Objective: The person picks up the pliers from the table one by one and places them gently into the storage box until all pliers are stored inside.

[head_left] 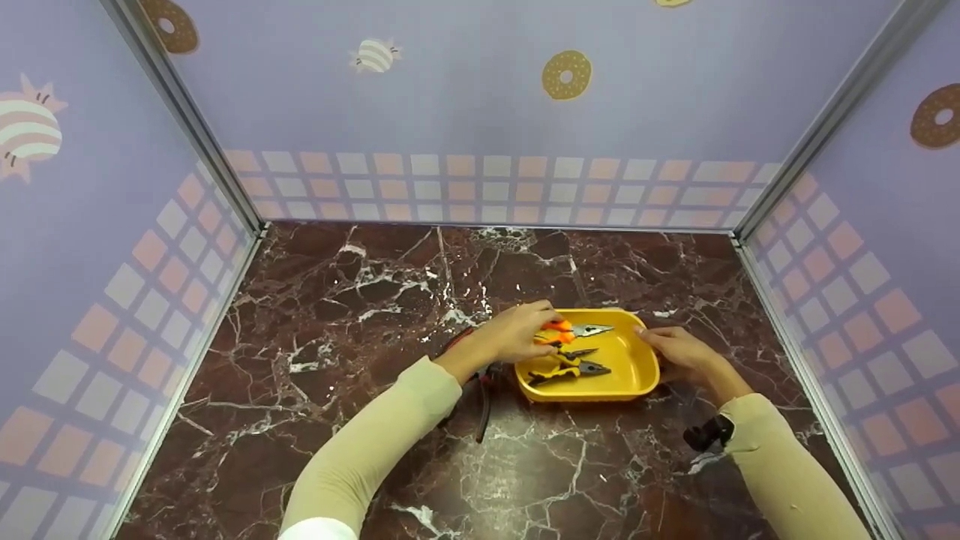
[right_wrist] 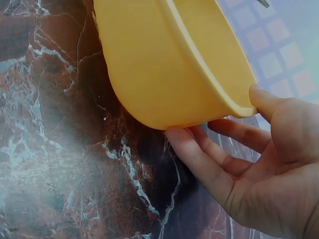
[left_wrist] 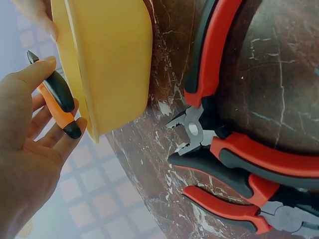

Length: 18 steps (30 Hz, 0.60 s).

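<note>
My left hand holds orange-and-black pliers by the handles, between thumb and fingers. Their metal nose points right, over the inside of a yellow plastic bin. Inside the bin lie yellow-and-black pliers, with another dark-nosed pair just behind them, partly covered by the left hand. My right hand grips the bin's right end. In the right wrist view its thumb is at the rim and the fingers are against the outer wall below.
Red-and-black pliers lie on the dark marbled tabletop left of the bin, partly under the left forearm in the head view. A second red-handled pair lies beside them. Patterned panels enclose the back and sides.
</note>
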### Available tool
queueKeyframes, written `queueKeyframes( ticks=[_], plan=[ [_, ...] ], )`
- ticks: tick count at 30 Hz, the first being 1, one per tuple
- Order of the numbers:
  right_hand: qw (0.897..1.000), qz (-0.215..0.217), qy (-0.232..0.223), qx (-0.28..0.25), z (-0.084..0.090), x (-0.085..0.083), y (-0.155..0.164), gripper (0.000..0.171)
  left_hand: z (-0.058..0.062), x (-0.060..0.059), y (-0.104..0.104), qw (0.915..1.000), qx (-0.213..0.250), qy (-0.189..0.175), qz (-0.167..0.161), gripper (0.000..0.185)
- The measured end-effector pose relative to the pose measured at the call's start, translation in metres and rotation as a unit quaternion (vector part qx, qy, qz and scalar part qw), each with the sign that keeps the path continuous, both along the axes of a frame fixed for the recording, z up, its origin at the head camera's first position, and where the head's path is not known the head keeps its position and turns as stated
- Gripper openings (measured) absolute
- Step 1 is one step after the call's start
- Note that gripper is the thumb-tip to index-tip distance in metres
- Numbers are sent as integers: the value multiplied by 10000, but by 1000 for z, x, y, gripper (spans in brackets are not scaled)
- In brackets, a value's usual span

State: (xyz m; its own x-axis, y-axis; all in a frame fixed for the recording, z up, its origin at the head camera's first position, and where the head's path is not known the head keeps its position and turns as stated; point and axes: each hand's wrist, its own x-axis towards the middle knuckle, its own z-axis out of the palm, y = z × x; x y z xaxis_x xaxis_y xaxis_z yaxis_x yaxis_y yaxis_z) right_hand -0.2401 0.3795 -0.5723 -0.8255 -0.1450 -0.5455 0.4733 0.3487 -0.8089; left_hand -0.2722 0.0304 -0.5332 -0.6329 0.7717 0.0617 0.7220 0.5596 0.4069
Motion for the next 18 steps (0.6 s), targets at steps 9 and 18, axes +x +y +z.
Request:
queueKeyframes(
  ticks=[9,18],
  plan=[
    [9995,-66,-13,-313,4,-2,0,63,0,0,4,10000,-57,49,-22,54],
    [9986,38,407,-337,5,-6,-2,51,-3,-1,10,9998,-136,123,-95,53]
  ],
)
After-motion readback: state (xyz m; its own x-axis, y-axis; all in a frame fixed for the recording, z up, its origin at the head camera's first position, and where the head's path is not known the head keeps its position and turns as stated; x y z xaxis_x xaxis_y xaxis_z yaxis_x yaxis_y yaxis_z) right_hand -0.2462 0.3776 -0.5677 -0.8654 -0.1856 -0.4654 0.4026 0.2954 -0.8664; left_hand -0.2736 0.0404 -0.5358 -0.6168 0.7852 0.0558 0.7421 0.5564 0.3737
